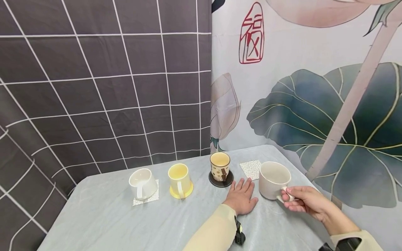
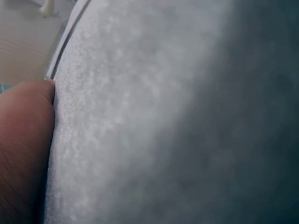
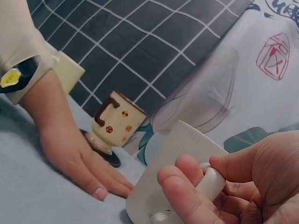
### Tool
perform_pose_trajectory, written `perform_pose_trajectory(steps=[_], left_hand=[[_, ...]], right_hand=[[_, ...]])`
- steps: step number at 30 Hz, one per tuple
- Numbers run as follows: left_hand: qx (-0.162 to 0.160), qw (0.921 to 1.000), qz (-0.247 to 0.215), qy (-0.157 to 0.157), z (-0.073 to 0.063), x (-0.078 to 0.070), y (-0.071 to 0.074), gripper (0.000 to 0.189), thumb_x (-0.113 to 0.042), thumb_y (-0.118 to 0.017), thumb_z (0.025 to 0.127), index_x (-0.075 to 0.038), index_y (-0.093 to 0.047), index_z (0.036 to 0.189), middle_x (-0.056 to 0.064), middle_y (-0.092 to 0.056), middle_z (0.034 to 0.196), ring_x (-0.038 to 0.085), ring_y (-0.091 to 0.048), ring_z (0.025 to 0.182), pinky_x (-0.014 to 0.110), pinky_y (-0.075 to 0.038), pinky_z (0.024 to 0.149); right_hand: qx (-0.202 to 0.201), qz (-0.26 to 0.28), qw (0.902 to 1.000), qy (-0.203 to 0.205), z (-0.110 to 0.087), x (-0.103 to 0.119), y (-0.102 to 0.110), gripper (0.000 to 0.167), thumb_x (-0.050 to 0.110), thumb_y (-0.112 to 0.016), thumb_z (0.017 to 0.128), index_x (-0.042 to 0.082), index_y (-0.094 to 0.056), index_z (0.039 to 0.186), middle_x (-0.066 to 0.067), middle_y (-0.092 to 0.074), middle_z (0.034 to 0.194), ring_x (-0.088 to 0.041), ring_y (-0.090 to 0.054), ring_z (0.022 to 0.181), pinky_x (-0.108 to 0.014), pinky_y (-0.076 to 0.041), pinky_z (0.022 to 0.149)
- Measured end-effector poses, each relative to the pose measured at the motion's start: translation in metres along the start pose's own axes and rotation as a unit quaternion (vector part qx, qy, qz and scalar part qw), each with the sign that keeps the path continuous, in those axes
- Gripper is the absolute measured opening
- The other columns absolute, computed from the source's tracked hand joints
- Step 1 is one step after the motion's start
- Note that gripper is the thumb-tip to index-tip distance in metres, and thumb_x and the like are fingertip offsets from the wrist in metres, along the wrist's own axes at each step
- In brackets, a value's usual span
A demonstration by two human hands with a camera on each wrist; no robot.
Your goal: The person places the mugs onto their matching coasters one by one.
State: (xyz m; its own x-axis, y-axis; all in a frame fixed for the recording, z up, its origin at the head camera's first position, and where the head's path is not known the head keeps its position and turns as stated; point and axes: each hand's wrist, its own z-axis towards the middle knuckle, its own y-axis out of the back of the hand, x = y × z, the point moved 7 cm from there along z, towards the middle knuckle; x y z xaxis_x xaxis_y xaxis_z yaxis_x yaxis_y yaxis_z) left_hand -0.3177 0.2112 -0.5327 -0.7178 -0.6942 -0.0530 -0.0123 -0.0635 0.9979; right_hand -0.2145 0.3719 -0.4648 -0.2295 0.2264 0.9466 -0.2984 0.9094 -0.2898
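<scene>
My right hand pinches the handle of a large off-white ribbed mug, thumb on top and fingers curled through and under it. The mug is upright at the right side of the table, overlapping a corner of a speckled square coaster in the head view. Flat on the cloth, my left hand rests palm down with fingers spread, between that mug and a cream mug with brown spots and a brown handle. The spotted mug stands on a dark round coaster. Mostly cloth fills the left wrist view.
Farther left, a yellow mug stands on a yellow round coaster, and a white mug on a speckled square coaster. Grey cloth covers the table. Behind it hang a dark grid curtain and a lotus-print curtain.
</scene>
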Motion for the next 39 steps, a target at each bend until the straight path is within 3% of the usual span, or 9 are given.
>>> perform_pose_trajectory(steps=[13,22,29,39], left_hand=[[-0.018,0.9997,0.018,0.001,0.005,0.003,-0.002,0.064,-0.058,-0.026,0.105,-0.028,-0.026,0.161,-0.013,-0.015,0.168,0.013,-0.015,0.154,0.04,-0.014,0.124],[-0.023,0.9995,0.022,0.003,0.006,0.003,-0.002,0.063,-0.058,-0.026,0.105,-0.029,-0.027,0.161,-0.014,-0.017,0.167,0.012,-0.016,0.154,0.04,-0.014,0.124],[-0.016,0.9997,0.02,0.003,0.005,0.002,-0.002,0.063,-0.058,-0.026,0.105,-0.028,-0.027,0.161,-0.013,-0.016,0.167,0.014,-0.016,0.154,0.041,-0.015,0.124],[-0.025,0.9993,0.026,-0.001,0.002,0.0,-0.001,0.063,-0.057,-0.027,0.105,-0.028,-0.029,0.161,-0.011,-0.019,0.167,0.015,-0.018,0.154,0.042,-0.017,0.124]], right_hand=[[-0.12,-0.055,0.9912,0.008,0.035,0.032,0.011,0.024,0.017,-0.052,0.107,0.007,-0.073,0.101,-0.003,-0.073,0.088,-0.015,-0.075,0.082,-0.029,-0.061,0.077],[-0.145,-0.056,0.9877,0.02,0.062,0.036,0.018,0.023,0.014,-0.05,0.107,0.006,-0.071,0.101,-0.002,-0.071,0.087,-0.014,-0.075,0.08,-0.028,-0.061,0.076],[-0.18,-0.058,0.982,0.004,0.082,0.032,0.025,0.022,0.015,-0.052,0.107,0.007,-0.071,0.099,-0.002,-0.07,0.085,-0.014,-0.075,0.078,-0.028,-0.061,0.075],[-0.198,-0.062,0.9782,-0.003,0.103,0.023,0.033,0.021,0.015,-0.052,0.107,0.004,-0.068,0.104,-0.001,-0.069,0.083,-0.013,-0.075,0.075,-0.027,-0.061,0.073]])
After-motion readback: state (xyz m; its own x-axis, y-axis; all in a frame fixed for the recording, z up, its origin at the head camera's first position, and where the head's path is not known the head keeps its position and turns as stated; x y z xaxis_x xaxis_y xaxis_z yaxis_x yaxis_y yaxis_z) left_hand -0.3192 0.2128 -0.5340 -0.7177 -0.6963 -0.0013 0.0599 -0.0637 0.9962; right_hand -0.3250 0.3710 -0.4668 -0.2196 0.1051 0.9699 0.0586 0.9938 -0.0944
